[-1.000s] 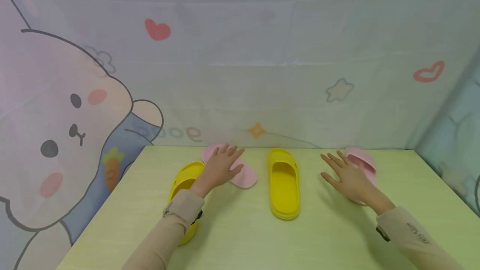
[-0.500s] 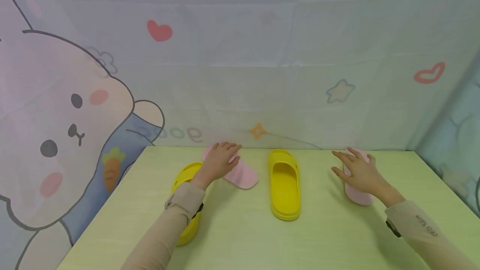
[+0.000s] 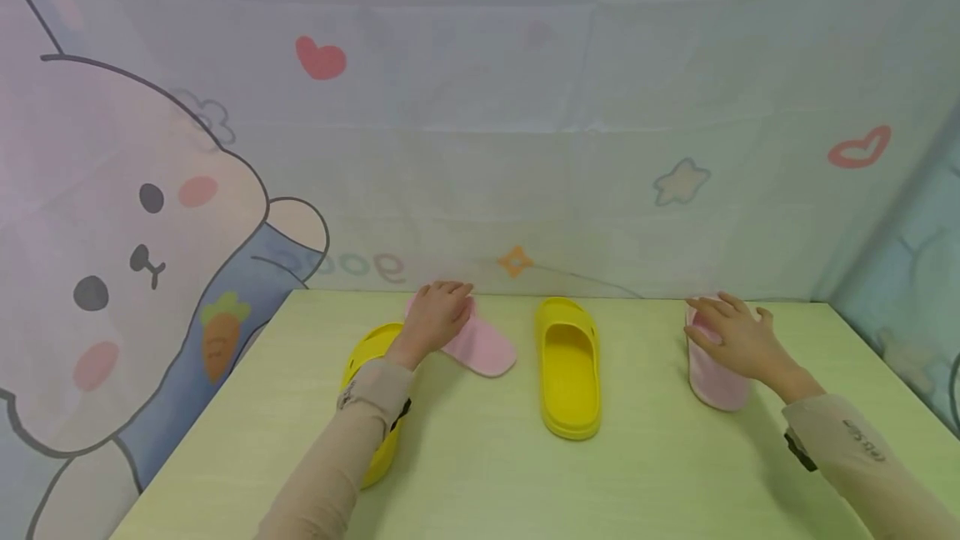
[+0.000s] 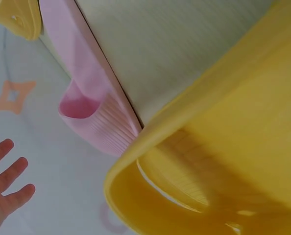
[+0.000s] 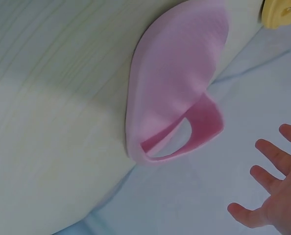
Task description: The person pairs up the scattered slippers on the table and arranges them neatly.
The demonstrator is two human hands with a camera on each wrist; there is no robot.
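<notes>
In the head view my left hand (image 3: 435,319) is over the toe end of a pink slipper (image 3: 483,350), which lies slanted at the back left. The left wrist view shows that hand (image 4: 3,188) with its fingers spread, apart from the ribbed pink slipper (image 4: 82,58). On the right, my right hand (image 3: 738,342) hovers above the other pink slipper (image 3: 718,386); its fingers (image 5: 270,152) are spread and hold nothing in the right wrist view. Beneath my left forearm, a yellow clog (image 3: 384,457) is partly hidden. Another yellow clog (image 3: 570,382) lies between the hands, heel toward me.
All the footwear lies on a pale yellow-green table (image 3: 480,473). Behind its far edge hangs a printed cloth backdrop (image 3: 487,107) with hearts and a cartoon animal. A second cloth (image 3: 922,273) bounds the right side.
My right hand has moved to the right, over the right pink slipper. My left hand has shifted slightly left, exposing more of the left pink slipper. The footwear stays in place.
</notes>
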